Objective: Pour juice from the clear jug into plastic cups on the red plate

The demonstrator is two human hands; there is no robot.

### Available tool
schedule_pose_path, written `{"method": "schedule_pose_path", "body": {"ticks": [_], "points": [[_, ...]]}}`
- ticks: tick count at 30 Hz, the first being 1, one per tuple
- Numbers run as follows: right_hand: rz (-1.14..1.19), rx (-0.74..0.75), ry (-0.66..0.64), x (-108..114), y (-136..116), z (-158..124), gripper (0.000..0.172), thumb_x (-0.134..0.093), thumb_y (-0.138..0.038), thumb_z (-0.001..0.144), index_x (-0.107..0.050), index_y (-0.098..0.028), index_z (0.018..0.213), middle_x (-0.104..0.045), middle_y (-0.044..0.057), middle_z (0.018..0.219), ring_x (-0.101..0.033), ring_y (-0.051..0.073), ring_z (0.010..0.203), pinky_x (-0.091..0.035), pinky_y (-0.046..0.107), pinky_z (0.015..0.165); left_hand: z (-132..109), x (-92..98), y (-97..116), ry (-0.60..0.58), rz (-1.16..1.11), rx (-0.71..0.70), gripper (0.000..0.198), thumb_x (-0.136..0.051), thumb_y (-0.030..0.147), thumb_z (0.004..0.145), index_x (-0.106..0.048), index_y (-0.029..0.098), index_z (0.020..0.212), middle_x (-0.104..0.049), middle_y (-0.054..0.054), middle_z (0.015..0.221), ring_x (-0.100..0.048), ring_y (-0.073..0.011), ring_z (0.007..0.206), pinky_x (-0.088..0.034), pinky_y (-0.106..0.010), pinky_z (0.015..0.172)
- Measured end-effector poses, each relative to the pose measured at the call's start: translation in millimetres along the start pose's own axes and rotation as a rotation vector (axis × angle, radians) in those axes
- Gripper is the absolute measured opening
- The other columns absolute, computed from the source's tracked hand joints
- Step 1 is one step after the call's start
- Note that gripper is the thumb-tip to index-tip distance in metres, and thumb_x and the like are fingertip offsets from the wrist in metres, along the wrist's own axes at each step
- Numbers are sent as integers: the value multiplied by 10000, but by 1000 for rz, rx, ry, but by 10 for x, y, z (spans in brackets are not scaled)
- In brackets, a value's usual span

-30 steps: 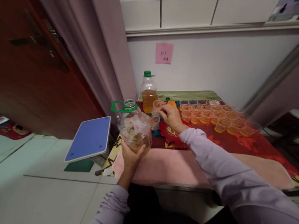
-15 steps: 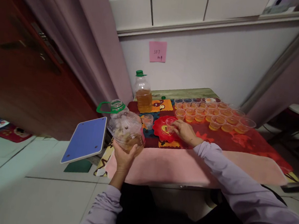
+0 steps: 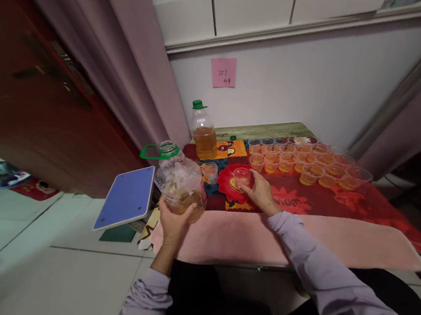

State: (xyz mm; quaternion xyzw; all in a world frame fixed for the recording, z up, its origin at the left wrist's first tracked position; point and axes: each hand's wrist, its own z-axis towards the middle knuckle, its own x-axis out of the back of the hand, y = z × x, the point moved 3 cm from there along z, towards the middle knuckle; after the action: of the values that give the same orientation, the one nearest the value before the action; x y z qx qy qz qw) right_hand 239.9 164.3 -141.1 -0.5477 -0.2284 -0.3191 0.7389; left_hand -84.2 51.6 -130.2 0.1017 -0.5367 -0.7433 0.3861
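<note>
A table is bearing the cups and jugs. At its near left, the open jug is leaning; the left hand is gripping it low around the body. Holding some liquid, it is probably weighing heavy and flexing when squeezed, so cradling it low is seeming surest. To its right a red plate is lying, where the right hand is pinching a clear cup, likely light and easily crushed, its side suiting gentle fingertips.
</note>
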Motion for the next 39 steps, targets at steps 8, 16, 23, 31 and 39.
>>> {"method": "schedule_pose_path", "body": {"ticks": [8,16,23,31,39], "points": [[16,-16,91,-199,-192,-74,677,-741,-416,943,-587,-137,1540,-704,237,1483,-707,380,1321,-547,521,1127,24,309,280,-10,219,-30,993,-977,632,549,-612,226,1379,-731,-122,1300,-718,-362,1198,-566,-599,1128],[393,156,215,-97,-350,-388,543,-651,-500,992,-657,-198,1443,-720,212,1431,-683,353,1335,-544,543,1152,47,556,632,-74,441,-341,970,-945,667,609,-625,231,1414,-724,-171,1362,-675,-456,1281,-508,-715,1158],[1238,43,-550,-502,-480,-719,808,-843,-515,923,-496,-258,1606,-745,128,1298,-776,179,919,-647,343,821,39,599,886,-248,672,-449,887,-853,668,734,-577,224,1450,-743,-175,1327,-697,-456,1245,-541,-672,1103],[1560,-97,-684,-632,-485,-688,835,-867,-534,936,-497,-263,1635,-763,125,1295,-784,214,1111,-625,417,1028,-7,504,1025,-368,884,-352,849,-803,558,759,-552,184,1478,-755,-192,1357,-701,-426,1283,-541,-580,1090],[1664,-201,-805,-607,-527,-725,915,-938,-493,880,-508,-242,1648,-778,136,1284,-760,253,1233,-498,551,1230,22,451,1289,-468,1133,-305,827,-805,428,814,-507,123,1524,-686,-252,1483,-652,-444,1351,-510,-573,1067]]}}
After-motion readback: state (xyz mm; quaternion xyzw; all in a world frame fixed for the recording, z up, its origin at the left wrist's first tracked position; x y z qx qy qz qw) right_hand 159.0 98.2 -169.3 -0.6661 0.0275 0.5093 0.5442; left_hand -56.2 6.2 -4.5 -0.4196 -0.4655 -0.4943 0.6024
